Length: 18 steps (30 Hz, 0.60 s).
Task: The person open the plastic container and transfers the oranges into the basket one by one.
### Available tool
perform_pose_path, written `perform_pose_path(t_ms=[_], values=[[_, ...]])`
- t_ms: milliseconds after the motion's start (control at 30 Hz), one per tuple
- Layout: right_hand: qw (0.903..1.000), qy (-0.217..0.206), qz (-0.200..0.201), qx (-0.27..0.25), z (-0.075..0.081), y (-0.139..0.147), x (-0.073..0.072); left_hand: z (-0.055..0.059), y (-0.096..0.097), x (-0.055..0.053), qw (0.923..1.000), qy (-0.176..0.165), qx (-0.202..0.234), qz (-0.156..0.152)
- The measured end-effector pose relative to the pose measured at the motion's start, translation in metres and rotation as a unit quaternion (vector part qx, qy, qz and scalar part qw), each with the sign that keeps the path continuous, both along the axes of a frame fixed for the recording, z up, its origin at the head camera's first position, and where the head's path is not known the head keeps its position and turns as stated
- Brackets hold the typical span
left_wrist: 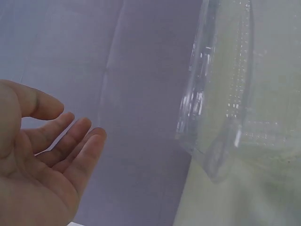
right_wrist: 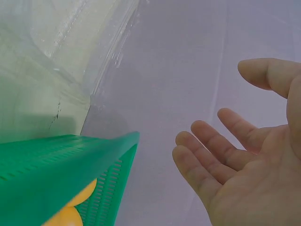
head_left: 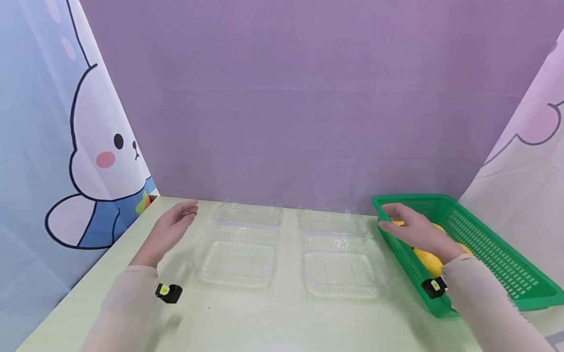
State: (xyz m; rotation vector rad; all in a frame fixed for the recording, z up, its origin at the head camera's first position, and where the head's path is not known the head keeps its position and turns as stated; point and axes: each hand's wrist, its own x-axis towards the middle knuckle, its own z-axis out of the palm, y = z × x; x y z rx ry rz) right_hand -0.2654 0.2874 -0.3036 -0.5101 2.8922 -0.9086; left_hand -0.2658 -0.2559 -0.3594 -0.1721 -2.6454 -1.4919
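Two clear plastic clamshell boxes stand side by side on the table with their lids raised: the left box (head_left: 238, 264) and the right box (head_left: 339, 269). My left hand (head_left: 170, 232) hovers just left of the left box, its fingers loosely bent around nothing. In the left wrist view that hand (left_wrist: 51, 155) is apart from the clear box (left_wrist: 221, 94). Over the near-left side of a green basket (head_left: 496, 253) is my right hand (head_left: 418, 232), with relaxed fingers and nothing held. Yellow rounded fruit (head_left: 429, 262) lies in the basket, partly hidden by that hand and forearm.
A pale table (head_left: 275, 328) carries everything. Behind it hangs a purple cloth (head_left: 313, 104); printed curtains close off both sides, with a cartoon rabbit (head_left: 109, 137) on the left one. The basket's rim rises along the right side of the table.
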Motion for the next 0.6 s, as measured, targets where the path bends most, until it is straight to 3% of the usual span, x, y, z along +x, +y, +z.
perform_pose_path(t_ms=[133, 267, 400, 600], values=[[1.0, 0.002, 0.001, -0.002, -0.004, -0.004, -0.002, 0.004, 0.008, 0.0, 0.9997, 0.015, -0.018, 0.0], [0.9998, 0.016, 0.011, -0.001, -0.008, -0.008, -0.005, 0.007, 0.017, 0.0, 0.9952, 0.067, -0.069, -0.016], [0.999, 0.04, 0.021, 0.008, -0.012, -0.012, -0.007, 0.013, 0.03, 0.001, 0.9799, 0.122, -0.156, -0.023], [0.9978, 0.058, 0.021, 0.024, -0.016, -0.018, -0.009, 0.025, 0.048, 0.001, 0.9578, 0.15, -0.243, -0.031]])
